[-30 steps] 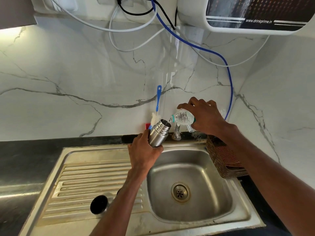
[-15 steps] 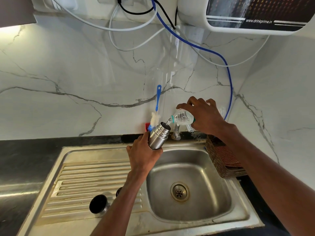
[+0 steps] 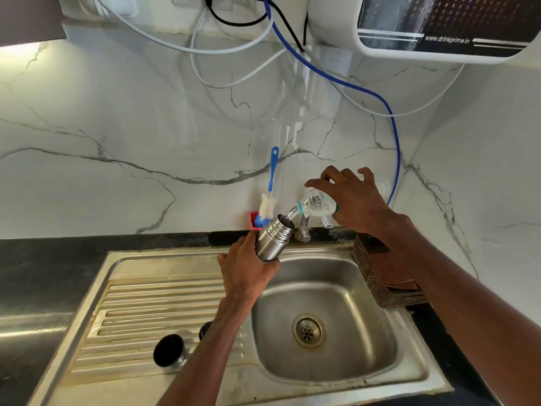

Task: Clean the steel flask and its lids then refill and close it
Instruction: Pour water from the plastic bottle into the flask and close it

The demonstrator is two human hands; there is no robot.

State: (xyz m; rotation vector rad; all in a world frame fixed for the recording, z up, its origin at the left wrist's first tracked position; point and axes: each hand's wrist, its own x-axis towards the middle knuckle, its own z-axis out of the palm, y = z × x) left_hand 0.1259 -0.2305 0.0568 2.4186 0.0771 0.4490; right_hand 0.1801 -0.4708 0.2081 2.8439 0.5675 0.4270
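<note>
My left hand (image 3: 248, 268) grips the lower part of the steel flask (image 3: 273, 239), which is tilted to the right over the back rim of the sink, its mouth uncovered. My right hand (image 3: 354, 200) holds a clear plastic water bottle (image 3: 317, 206) tipped down to the left, and a thin stream of water runs from its neck into the flask's mouth. A round steel lid with a dark inside (image 3: 169, 350) lies on the ribbed drainboard. A second small dark lid (image 3: 205, 330) shows partly behind my left forearm.
The steel sink (image 3: 389, 332) has a drain at its middle, with the tap (image 3: 304, 230) behind the flask. A blue bottle brush (image 3: 270, 189) leans on the marble wall. A brown basket with a cloth (image 3: 383, 273) sits right of the sink. Hoses hang from a wall-mounted water purifier (image 3: 439, 24).
Both hands keep nearly the same pose while water keeps pouring. The bottle has tipped slightly further down.
</note>
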